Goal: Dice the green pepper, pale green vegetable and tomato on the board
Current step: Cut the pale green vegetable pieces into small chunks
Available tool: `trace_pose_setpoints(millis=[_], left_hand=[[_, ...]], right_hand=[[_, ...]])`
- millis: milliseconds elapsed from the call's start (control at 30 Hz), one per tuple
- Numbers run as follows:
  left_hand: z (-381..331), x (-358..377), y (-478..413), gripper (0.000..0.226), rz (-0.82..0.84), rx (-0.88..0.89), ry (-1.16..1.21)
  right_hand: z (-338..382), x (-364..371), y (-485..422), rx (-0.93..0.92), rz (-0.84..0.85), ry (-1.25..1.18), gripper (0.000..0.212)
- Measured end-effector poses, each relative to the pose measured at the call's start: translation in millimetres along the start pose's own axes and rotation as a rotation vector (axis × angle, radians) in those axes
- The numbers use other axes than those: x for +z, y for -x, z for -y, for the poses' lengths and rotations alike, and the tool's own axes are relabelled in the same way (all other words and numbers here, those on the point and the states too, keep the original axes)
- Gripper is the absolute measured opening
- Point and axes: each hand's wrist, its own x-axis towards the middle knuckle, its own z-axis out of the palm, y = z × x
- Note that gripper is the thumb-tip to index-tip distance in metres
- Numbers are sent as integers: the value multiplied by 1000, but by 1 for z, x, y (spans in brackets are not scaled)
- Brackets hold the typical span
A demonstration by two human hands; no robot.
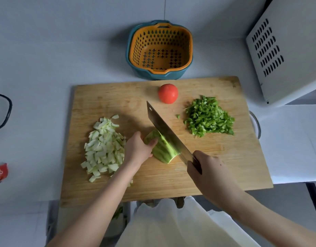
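Head view: the right grip closes round the knife, blade across the pale green vegetable the left grip clamps on the board; dicing it seems half done, more slices next, then the far tomato.

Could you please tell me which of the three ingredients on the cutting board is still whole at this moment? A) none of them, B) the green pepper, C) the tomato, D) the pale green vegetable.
C: the tomato sits round and uncut near the board's far edge, while the green pepper is already a diced pile and the pale green vegetable is partly diced, with the knife on its remaining piece.
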Motion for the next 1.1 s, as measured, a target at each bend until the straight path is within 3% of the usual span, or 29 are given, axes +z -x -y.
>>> trace_pose_setpoints(millis=[267,533,1100], left_hand=[[5,1,-2,33,-33,88,-85],[27,0,9,13,-64,165,159],[33,7,5,16,-156,326,13]], right_hand=[[-4,34,-30,93,10,24,32],[1,25,-12,31,-106,17,37],[19,24,-3,54,2,157,39]])
